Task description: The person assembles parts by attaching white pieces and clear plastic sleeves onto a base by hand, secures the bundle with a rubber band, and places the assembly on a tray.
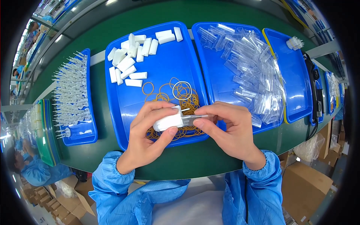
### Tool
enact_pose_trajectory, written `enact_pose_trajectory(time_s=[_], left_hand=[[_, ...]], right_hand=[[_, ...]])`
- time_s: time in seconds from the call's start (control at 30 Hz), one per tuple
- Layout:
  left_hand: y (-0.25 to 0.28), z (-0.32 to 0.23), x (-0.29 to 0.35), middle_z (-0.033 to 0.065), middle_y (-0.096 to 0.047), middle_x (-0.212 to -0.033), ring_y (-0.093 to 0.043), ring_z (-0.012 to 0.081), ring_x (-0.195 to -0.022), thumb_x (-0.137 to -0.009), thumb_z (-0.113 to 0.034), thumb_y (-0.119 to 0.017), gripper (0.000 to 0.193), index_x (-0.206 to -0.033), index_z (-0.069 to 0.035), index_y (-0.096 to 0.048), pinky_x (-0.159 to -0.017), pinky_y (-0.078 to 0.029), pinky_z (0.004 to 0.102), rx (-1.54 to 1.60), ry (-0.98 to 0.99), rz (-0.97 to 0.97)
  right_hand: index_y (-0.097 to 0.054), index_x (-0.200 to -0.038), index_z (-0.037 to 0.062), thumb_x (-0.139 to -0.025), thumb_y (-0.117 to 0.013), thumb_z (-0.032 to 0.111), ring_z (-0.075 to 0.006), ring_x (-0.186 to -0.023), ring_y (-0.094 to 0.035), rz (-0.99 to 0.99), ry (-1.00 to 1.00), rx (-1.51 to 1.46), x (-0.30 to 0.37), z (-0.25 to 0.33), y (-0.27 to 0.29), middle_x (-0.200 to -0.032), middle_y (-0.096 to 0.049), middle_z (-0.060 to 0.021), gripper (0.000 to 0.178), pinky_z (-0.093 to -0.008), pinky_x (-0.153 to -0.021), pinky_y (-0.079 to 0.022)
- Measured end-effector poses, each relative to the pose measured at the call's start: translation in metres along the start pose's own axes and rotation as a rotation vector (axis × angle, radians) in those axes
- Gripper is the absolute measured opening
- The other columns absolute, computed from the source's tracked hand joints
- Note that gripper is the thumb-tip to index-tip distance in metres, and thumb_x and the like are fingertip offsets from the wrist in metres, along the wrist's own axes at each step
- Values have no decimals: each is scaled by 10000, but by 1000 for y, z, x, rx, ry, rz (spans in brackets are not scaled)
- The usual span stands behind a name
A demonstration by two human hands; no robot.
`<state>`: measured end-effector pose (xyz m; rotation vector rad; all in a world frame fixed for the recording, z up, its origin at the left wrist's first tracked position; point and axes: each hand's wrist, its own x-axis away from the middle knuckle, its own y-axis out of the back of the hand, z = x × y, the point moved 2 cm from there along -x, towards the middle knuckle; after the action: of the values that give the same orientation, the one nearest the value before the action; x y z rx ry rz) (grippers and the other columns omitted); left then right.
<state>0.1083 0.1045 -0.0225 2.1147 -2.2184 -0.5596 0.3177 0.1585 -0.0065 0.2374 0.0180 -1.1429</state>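
In front of me, above the near part of the middle blue tray [114, 108], both my hands are closed on one assembly. My left hand [144, 129] grips a white block [167, 122] between thumb and fingers. With thumb and fingertips, my right hand [234, 129] pinches a clear plastic piece [189, 119] that extends from the block's right end. A thin white tip sticks out beside it; how the parts join is partly hidden by my fingers. Tan rubber bands [189, 102] lie in a tangle under my hands, with a pale ring [182, 90] on top.
White foam-like blocks [128, 63] lie in the middle tray's far part. To its right, another blue tray [221, 75] holds many clear plastic sleeves [251, 56]. A blue tray [80, 139] of thin-tipped white parts [71, 93] stands left. Far right, a tray [296, 82] holds a small bundle [295, 43].
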Motion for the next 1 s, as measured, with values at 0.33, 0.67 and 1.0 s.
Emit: enact_pose_trajectory(time_s=[0.33,0.67,1.0], left_hand=[[1,-2,1,144,-615,-1208,-655,239,-1028,-818,-17,-758,357,-1171,-37,-702,-823,-536,316,-75,20,23],[2,-3,2,137,-615,-1208,-663,222,-999,-810,3,-766,358,-1162,-45,-721,-794,-551,303,-94,35,22],[2,-4,3,163,-607,-1205,-658,258,-1042,-805,4,-771,351,-1151,-32,-726,-846,-565,349,-59,24,47]], right_hand=[[-737,-988,-14,-835,-779,38,-81,-534,-564,-5,92,32,1,4,-2,-716,-662,-82,167,-232,-478,-406],[-740,-973,-14,-838,-781,48,-81,-517,-557,-25,72,55,1,2,-5,-708,-661,-86,155,-232,-460,-393],[-740,-1014,-22,-868,-766,67,-34,-587,-558,29,-106,-111,1,-8,-3,-756,-693,-64,174,-210,-503,-409]])
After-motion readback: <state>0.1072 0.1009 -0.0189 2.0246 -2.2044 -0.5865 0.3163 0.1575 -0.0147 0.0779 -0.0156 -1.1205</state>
